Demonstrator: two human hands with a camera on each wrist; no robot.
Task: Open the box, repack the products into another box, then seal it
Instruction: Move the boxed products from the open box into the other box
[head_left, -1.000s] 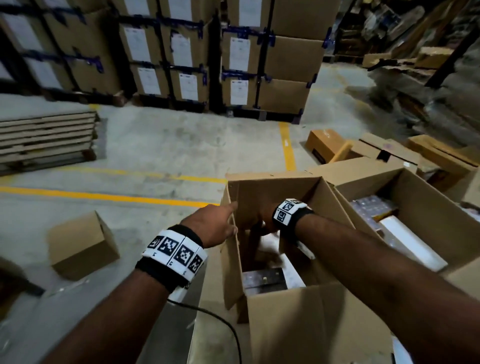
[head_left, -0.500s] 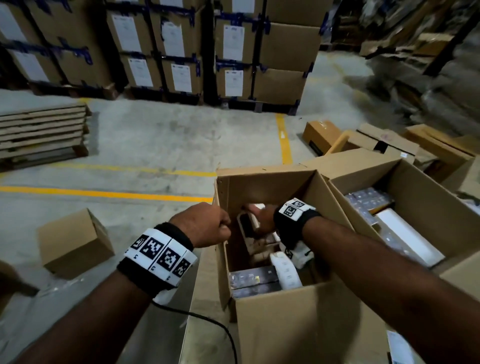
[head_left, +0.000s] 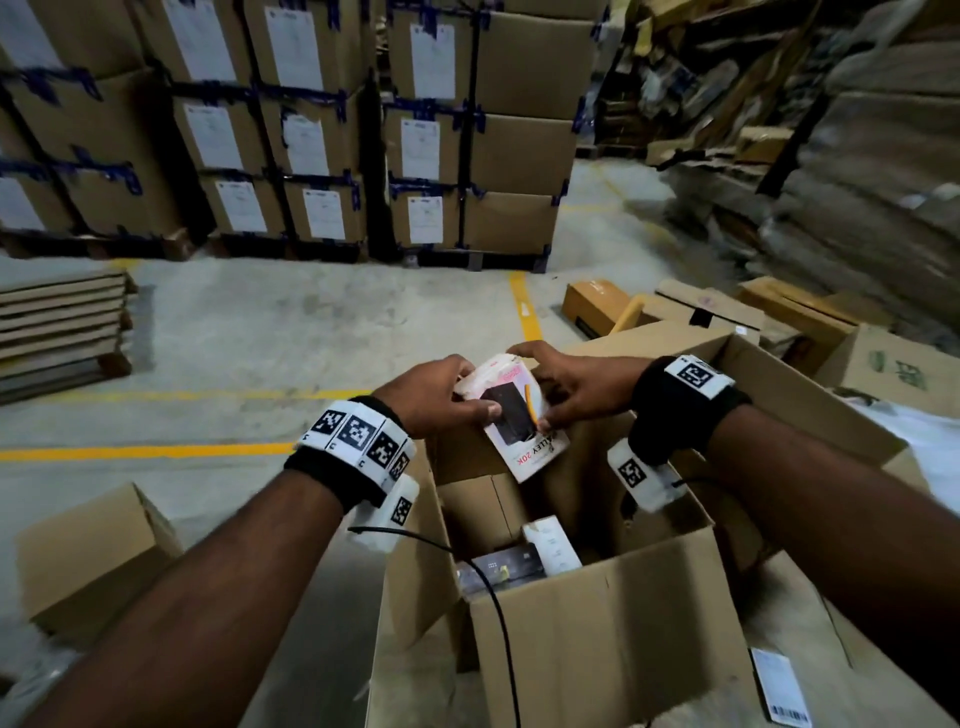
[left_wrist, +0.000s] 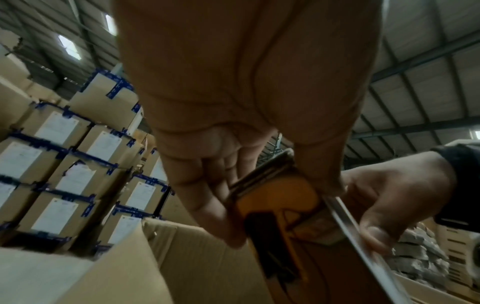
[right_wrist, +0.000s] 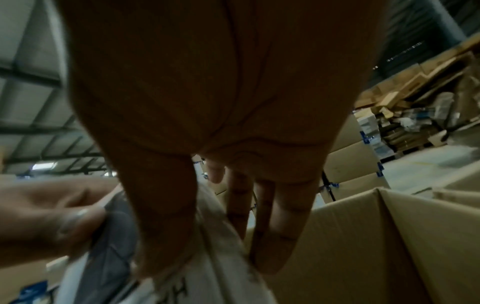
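Both hands hold one white product pack with a black device pictured on it, raised above the open cardboard box in front of me. My left hand grips its left edge, thumb on the front face. My right hand pinches its right edge from above. The left wrist view shows the pack's orange underside between thumb and fingers. In the right wrist view the pack sits under my thumb. More packs lie at the bottom of the box.
A second, larger open box adjoins on the right. A small closed carton sits on the floor at left. Stacked cartons on pallets stand behind, flat cardboard sheets lie far left. A black cable hangs over the box's front wall.
My right hand has come up out of the box with the white pack. My left hand has left the box's flap edge and taken hold of the pack as well.
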